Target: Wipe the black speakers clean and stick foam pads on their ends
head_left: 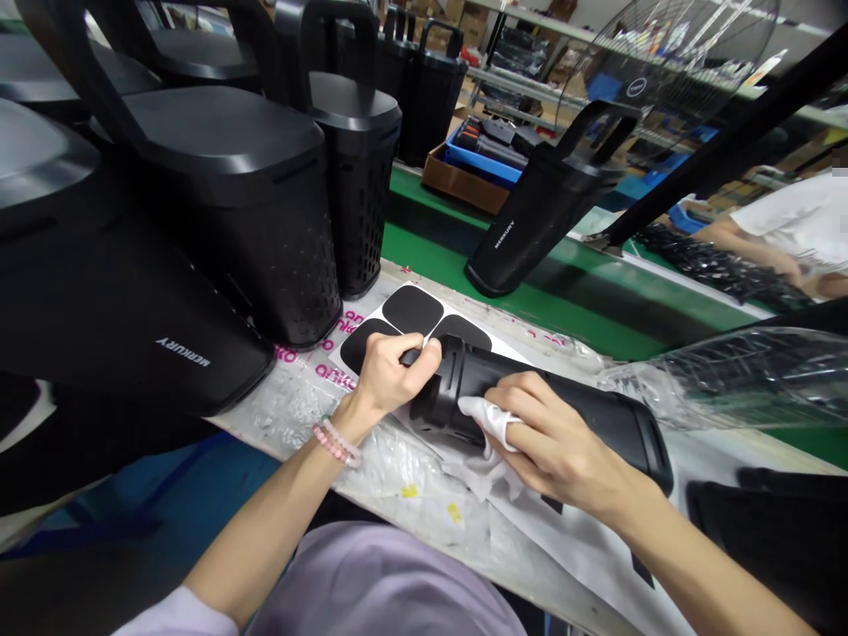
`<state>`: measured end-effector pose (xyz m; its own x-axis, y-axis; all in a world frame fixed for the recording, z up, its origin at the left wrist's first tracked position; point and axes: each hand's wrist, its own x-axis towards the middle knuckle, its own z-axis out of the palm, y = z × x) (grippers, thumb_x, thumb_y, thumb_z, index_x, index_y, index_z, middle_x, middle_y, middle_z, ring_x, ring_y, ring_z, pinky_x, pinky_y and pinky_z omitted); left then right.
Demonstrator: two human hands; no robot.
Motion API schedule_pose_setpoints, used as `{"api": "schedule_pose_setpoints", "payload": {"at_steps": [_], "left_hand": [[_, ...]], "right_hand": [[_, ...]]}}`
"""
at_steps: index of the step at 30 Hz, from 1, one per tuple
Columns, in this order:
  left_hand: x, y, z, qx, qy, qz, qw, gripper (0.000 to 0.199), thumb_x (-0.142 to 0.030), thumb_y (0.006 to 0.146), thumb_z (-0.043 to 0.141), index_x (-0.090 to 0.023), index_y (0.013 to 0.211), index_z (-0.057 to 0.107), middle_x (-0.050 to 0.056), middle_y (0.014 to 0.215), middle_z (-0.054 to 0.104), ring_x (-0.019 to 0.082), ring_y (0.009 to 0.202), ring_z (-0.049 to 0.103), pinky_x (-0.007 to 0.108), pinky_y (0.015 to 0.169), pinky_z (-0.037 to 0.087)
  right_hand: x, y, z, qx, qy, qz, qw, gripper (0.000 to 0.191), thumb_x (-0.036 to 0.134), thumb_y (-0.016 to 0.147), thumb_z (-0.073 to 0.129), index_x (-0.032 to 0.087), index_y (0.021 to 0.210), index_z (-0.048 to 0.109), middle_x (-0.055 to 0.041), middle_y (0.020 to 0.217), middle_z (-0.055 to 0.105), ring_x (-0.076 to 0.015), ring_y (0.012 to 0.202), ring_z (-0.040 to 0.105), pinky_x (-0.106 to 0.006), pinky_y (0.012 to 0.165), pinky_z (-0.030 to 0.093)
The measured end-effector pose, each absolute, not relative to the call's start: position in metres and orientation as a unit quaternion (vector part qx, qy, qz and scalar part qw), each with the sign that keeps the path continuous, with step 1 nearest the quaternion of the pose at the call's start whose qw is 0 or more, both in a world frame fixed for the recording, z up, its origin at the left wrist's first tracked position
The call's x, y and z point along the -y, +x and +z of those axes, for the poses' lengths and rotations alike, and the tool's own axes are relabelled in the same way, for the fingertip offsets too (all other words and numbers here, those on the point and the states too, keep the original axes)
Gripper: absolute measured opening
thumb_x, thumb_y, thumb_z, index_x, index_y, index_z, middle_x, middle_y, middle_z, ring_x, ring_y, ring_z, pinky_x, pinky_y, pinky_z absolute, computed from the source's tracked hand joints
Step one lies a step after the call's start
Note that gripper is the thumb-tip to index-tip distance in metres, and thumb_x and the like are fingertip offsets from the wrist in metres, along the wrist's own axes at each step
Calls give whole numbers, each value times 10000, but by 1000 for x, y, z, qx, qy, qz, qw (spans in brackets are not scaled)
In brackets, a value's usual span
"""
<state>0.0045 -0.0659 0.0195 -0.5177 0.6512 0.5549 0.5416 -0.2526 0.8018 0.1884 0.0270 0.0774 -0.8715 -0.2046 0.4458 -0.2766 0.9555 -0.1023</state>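
Note:
A black housing with a carry handle (pixel 576 402) lies on its side on the plastic-covered bench in front of me. My left hand (pixel 394 371), a pink bead bracelet at its wrist, is closed round the handle at the left end. A white cloth (pixel 494 424) is bunched in the fingers of my right hand (pixel 556 442) and pressed to the housing's near side, close to its rim. Behind the housing, partly covered by it, is a white sheet bearing black rounded-square pads (pixel 412 309).
Several upright black housings (pixel 265 212) crowd the left side. Another housing (pixel 530 221), marked MERKURY, leans on the green belt (pixel 424 212). Beyond are a blue tray of parts (pixel 487 152) and a fan (pixel 662 62). Clear plastic (pixel 761 380) lies right; a person in white sits beyond.

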Motion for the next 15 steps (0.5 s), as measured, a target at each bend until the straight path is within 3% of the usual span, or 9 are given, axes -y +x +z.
{"api": "schedule_pose_setpoints", "payload": {"at_steps": [15], "left_hand": [[66,6,20,-608,487,625,43,460,-273,850,553,-188,490,279,-67,486,200,54,436,217,230,432,213]], "right_hand": [[-27,187,81,965,91,55,239,137,0,844,554,125,835,611,-115,843,644,-215,797,475,-386,677,405]]}}
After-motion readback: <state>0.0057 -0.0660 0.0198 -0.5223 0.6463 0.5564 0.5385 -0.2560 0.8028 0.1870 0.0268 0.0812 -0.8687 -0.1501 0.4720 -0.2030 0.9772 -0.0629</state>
